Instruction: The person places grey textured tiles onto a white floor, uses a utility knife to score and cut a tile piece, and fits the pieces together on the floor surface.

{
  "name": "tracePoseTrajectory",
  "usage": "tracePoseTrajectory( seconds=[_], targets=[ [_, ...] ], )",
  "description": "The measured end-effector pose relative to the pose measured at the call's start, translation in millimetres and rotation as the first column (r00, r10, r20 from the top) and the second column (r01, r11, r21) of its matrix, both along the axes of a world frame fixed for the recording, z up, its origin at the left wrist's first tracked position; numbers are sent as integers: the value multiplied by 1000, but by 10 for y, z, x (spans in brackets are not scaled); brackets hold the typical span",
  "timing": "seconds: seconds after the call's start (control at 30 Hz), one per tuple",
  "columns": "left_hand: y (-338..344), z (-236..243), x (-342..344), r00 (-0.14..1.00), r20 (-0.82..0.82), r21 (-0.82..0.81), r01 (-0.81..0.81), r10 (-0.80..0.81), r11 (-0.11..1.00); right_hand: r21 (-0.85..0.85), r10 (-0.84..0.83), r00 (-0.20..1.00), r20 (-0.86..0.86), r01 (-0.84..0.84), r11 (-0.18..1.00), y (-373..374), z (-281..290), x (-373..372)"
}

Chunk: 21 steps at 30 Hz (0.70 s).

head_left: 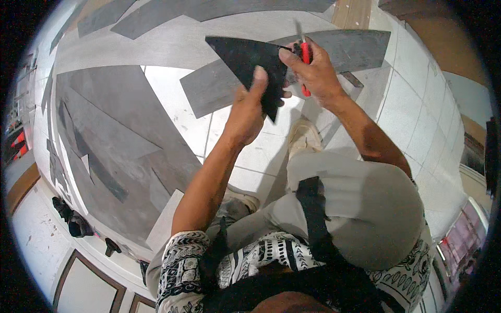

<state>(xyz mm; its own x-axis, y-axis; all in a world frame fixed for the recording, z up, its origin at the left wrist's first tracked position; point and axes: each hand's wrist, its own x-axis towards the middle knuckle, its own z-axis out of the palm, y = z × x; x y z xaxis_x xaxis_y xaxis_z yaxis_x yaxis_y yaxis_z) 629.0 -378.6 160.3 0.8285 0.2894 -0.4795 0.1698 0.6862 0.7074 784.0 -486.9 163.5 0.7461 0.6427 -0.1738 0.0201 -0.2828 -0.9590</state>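
Black triangular sheet [242, 55] is raised mid-scene, pinched by my left hand [247, 112]; my right hand [319, 74] wraps a red-handled cutter [305, 49], thumb at the sheet's right corner. I judge it already cut, not yet set down. Grey strips [255, 9] lie far; its far-left corner juts free; white tiles [412, 112] rightward leave moving room.
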Motion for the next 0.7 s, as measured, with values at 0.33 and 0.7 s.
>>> tracePoseTrajectory(
  seconds=[0.33, 0.7],
  targets=[
    [397, 319, -155, 962, -202, 963, 161, -185, -217, -338, 371, 914, 163, -301, 892, -368, 96, 149],
    [-131, 48, -588, 645, -558, 434, 763, -522, 478, -501, 255, 967, -20, -230, 834, -1128, 21, -325]
  ],
)
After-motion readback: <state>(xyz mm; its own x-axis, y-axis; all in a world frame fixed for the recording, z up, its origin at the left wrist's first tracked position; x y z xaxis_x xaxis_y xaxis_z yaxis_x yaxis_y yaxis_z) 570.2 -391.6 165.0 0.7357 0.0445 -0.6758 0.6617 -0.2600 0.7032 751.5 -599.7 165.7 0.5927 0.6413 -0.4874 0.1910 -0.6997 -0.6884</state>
